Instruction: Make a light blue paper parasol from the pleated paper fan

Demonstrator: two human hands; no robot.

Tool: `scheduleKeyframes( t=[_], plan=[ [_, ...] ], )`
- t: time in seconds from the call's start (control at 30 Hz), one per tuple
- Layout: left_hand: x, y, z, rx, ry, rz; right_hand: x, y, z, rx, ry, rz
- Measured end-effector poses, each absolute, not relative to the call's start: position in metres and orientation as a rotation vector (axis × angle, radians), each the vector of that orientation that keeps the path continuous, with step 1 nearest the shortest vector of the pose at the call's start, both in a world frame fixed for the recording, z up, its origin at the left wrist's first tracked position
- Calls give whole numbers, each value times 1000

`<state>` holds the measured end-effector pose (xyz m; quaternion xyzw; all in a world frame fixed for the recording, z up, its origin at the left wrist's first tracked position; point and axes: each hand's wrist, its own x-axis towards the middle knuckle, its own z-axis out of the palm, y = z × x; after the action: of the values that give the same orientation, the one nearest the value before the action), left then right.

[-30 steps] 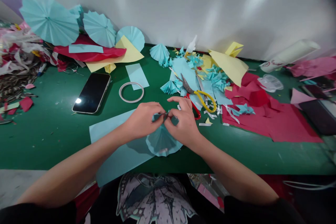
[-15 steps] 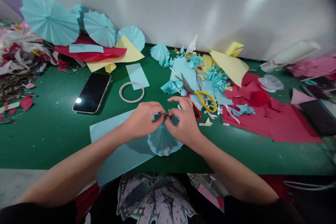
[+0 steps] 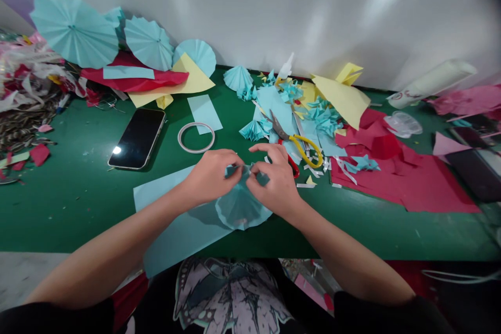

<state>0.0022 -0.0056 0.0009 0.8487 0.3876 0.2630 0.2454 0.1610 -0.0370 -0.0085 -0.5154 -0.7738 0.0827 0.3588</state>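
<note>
Green tabletop (image 3: 90,209); left hand (image 3: 213,177) and right hand (image 3: 274,180), fingertips pinching one pleated blue paper fan (image 3: 243,209) between them.

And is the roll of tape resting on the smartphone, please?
No, green table shows between the roll of tape and the smartphone.

Green tabletop (image 3: 90,219), glossy, flecked with small scraps (image 3: 77,198). Phone (image 3: 138,139) flat, screen up, left side. Tape roll (image 3: 180,138) near it, partly over a small blue paper rectangle (image 3: 204,110). Large blue sheet (image 3: 180,240) below, jutting past the near edge. Red paper (image 3: 434,185) layered at right. White paper slivers (image 3: 303,185) mid-right. Small pleated blue fan (image 3: 237,78) toward back, by the wall (image 3: 254,10)
</note>
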Motion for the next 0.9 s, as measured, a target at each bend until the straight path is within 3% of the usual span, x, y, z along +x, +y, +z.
scheduleKeyframes(
  t=[0.37,0.63,0.9],
  plan=[
    [-5,1,-1,2208,1456,715,176,-28,5,-1278,-1871,336],
    [-4,0,5,2109,1460,711,189,-15,2,-1508,-1681,105],
    [-4,-1,10,1975,1431,693,190,-11,-7,-1626,-1803,108]
  ],
)
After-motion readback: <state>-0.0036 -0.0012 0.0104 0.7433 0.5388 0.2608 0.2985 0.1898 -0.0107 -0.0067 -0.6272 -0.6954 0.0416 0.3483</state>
